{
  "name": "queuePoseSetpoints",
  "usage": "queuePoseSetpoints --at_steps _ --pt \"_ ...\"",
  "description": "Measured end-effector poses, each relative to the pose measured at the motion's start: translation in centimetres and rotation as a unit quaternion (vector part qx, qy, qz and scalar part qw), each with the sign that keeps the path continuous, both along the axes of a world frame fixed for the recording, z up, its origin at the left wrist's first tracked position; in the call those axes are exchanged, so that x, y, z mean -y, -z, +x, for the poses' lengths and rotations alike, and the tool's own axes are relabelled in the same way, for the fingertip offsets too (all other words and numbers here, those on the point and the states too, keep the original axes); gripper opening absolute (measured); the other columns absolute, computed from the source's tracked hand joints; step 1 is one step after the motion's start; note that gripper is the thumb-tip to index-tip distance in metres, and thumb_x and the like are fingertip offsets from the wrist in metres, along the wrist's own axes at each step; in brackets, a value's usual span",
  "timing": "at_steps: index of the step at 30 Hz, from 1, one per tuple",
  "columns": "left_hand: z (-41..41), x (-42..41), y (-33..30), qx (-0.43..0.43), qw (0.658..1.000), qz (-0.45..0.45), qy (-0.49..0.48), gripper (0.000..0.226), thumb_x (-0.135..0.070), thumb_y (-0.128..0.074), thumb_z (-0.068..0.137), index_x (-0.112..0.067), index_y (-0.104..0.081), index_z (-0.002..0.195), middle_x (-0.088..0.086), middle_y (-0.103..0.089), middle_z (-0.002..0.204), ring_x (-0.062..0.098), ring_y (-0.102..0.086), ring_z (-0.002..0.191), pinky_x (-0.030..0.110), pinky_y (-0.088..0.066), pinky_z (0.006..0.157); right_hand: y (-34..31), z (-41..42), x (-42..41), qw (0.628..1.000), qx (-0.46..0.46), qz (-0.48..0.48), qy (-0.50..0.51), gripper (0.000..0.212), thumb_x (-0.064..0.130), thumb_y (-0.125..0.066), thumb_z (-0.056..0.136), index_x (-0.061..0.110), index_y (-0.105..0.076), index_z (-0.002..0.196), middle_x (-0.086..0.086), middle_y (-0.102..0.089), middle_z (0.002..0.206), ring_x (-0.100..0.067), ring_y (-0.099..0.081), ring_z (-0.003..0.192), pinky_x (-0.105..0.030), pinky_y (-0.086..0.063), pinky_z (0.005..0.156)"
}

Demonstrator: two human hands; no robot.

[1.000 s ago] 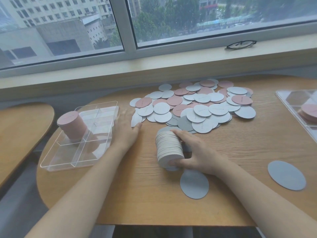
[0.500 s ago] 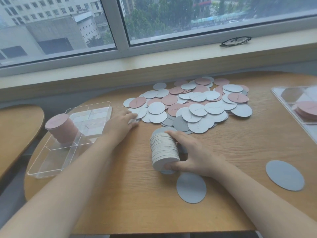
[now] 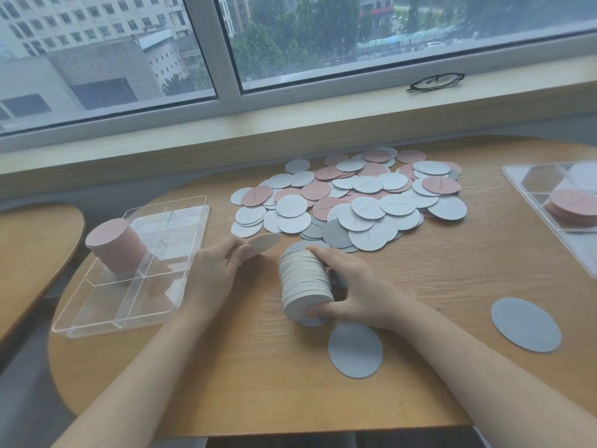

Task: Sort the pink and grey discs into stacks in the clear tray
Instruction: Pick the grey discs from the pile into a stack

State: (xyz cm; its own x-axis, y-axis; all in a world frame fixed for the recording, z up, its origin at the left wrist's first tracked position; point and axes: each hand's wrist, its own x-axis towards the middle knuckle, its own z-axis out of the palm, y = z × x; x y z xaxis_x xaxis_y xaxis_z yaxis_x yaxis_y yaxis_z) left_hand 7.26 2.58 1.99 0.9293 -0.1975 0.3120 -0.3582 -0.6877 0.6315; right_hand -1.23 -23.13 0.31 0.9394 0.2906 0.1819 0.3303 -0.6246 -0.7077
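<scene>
Left hand pinches one grey disc at pile's 8 o'clock edge. Right hand clamps tilted grey stack on table. Pink stack in clear tray, 9 o'clock. Risk: stack leans, loose grip lets it fan out; adding one-handed may knock it.

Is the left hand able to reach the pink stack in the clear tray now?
Probably yes. The left hand is just beside the clear tray, which is open on top, and nothing blocks the pink stack. But it already pinches a grey disc.
</scene>
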Motion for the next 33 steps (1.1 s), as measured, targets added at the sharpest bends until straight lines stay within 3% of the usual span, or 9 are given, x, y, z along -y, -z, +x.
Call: queuePoseSetpoints --at_steps 7,11,15,17,20,23,26,30,33 --pt "-3.4 2.8 0.0 -0.055 0.990 -0.126 0.033 0.024 -0.034 -0.062 0.097 -0.025 -0.062 0.075 -0.017 -0.063 0.067 0.001 -0.055 0.065 0.016 -0.044 0.063 0.1 0.0 0.0 1.000 0.000 0.004 0.004 0.107 0.054 -0.080 0.070 0.033 -0.020 0.156 0.021 -0.035 0.153 0.001 -0.033 0.139 -0.032 -0.032 0.114" --pt "-3.2 4.0 1.0 -0.124 0.965 -0.228 0.043 0.053 -0.067 -0.054 0.091 -0.015 -0.065 0.090 0.013 -0.068 0.084 0.019 -0.061 0.079 0.055 -0.054 0.081 0.1 0.0 -0.1 1.000 -0.004 -0.006 0.006 0.106 0.060 -0.076 0.069 0.035 -0.020 0.156 0.022 -0.040 0.148 -0.003 -0.037 0.136 -0.033 -0.033 0.113" --pt "-4.0 5.7 1.0 -0.171 0.954 -0.247 0.023 0.064 -0.085 -0.034 0.085 -0.031 -0.064 0.101 -0.008 -0.070 0.100 0.018 -0.065 0.097 0.048 -0.050 0.098 0.2 -0.1 0.1 1.000 -0.011 0.010 0.016 0.107 0.048 -0.084 0.069 0.033 -0.022 0.154 0.026 -0.039 0.138 0.004 -0.040 0.129 -0.018 -0.031 0.108" --pt "-4.9 6.6 0.4 -0.214 0.942 -0.258 0.017 0.065 -0.076 -0.025 0.089 -0.034 -0.062 0.122 -0.012 -0.066 0.117 0.014 -0.060 0.117 0.036 -0.043 0.106 0.2 -0.1 0.2 0.999 -0.016 0.022 0.017 0.102 0.042 -0.087 0.069 0.031 -0.028 0.151 0.029 -0.042 0.130 0.019 -0.039 0.119 -0.005 -0.030 0.099" --pt "-5.2 7.1 0.1 -0.246 0.928 -0.280 0.028 0.068 -0.069 -0.015 0.095 -0.030 -0.061 0.127 -0.014 -0.066 0.115 0.007 -0.061 0.114 0.027 -0.041 0.100 0.1 -0.3 0.3 0.999 -0.018 0.028 0.017 0.095 0.038 -0.087 0.069 0.029 -0.033 0.147 0.031 -0.046 0.122 0.029 -0.039 0.110 0.003 -0.029 0.090" --pt "-4.8 7.3 0.4 -0.238 0.917 -0.315 0.052 0.054 -0.063 -0.025 0.103 -0.035 -0.064 0.127 -0.005 -0.069 0.125 0.017 -0.063 0.121 0.041 -0.046 0.108 -0.1 -0.3 0.1 0.999 -0.020 0.038 0.017 0.094 0.043 -0.087 0.067 0.032 -0.034 0.144 0.018 -0.052 0.130 0.014 -0.045 0.119 -0.007 -0.037 0.097" --pt "-4.5 7.4 0.4 -0.250 0.894 -0.370 0.046 0.041 -0.038 -0.036 0.107 -0.022 -0.072 0.120 0.005 -0.072 0.120 0.030 -0.064 0.119 0.050 -0.048 0.106 0.0 -0.2 -0.1 0.999 -0.019 0.042 0.018 0.092 0.048 -0.085 0.064 0.038 -0.034 0.140 0.017 -0.054 0.132 0.007 -0.048 0.123 -0.023 -0.043 0.103" --pt "-4.5 7.2 0.6 -0.244 0.885 -0.394 0.044 0.033 -0.015 -0.038 0.106 -0.019 -0.066 0.124 0.008 -0.072 0.119 0.030 -0.066 0.115 0.056 -0.047 0.106 0.1 -0.3 0.0 0.999 -0.012 0.037 0.013 0.103 0.048 -0.086 0.067 0.046 -0.023 0.148 0.020 -0.047 0.133 -0.001 -0.050 0.118 -0.016 -0.039 0.102" --pt "-4.6 6.8 0.8 -0.221 0.900 -0.375 0.038 0.028 -0.011 -0.041 0.105 -0.018 -0.063 0.122 0.005 -0.074 0.114 0.022 -0.067 0.109 0.056 -0.045 0.108 0.0 -0.2 -0.2 0.999 0.032 0.011 -0.013 0.095 0.049 -0.081 0.072 0.042 -0.027 0.150 0.021 -0.044 0.139 0.000 -0.041 0.128 -0.024 -0.035 0.108"
